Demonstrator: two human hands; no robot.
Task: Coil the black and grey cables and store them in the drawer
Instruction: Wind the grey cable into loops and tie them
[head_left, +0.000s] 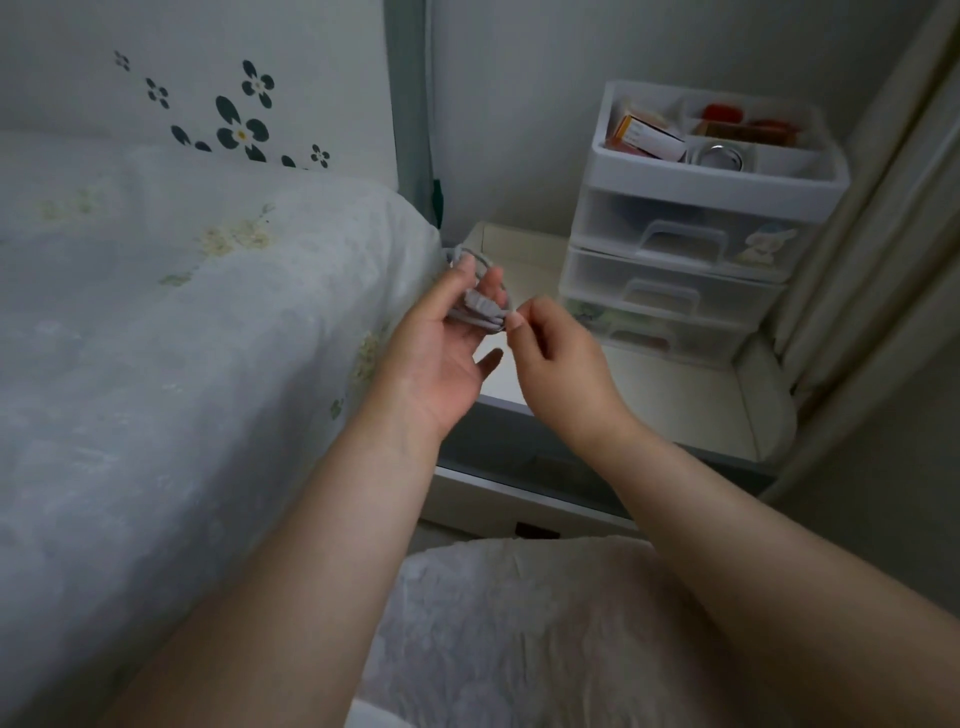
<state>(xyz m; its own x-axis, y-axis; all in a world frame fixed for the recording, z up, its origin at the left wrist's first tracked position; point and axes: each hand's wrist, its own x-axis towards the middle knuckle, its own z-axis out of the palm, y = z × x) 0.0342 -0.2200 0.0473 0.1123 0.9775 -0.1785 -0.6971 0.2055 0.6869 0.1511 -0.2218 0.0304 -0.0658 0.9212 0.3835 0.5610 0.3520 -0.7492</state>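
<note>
- Our left hand (441, 338): palm up, fingers loosely curled round the grey cable (480, 312), which lies looped across them in a small bundle.
- Our right hand (550, 353): thumb and forefinger pinched together on the same cable at the bundle's right edge; the other fingers are curled under.
- Grey cable: several turns gathered in our left fingers, one loop arching above them. We hold it in the air over the gap between the bed and the white side table (675, 395).
- Black cable: we cannot find it in this view.
- Drawer unit (691, 244): white and translucent, standing at the back of the side table. We count three drawers, all pushed in; the top one bears a cartoon sticker.
- Open top tray (613, 150) on the unit: divided into compartments holding an orange and white box, red items and a metallic ring.
- Bed (182, 312): pale floral cover, to our left, with a flower-printed panel behind it.
- Curtain (857, 234): hanging at the right.
</note>
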